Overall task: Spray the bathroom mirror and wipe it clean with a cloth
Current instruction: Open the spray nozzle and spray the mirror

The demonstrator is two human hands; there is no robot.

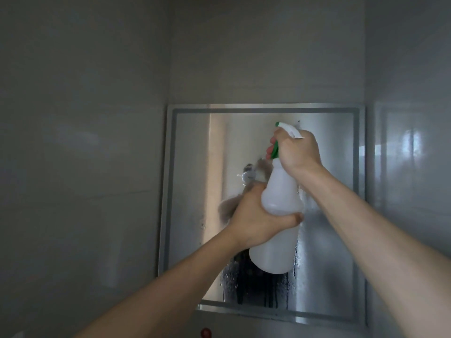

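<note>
A square mirror with a grey border hangs on the tiled wall, its lower part streaked with running droplets. A translucent white spray bottle with a green and white trigger head is held up in front of the glass, nozzle towards the mirror. My left hand wraps around the bottle's waist. My right hand is closed over the trigger head at the top. No cloth is visible. The hands and bottle show as a blurred reflection in the glass.
Glossy pale tiled walls close in on the left and right of the mirror. A small red round thing sits on the wall just under the mirror's lower edge.
</note>
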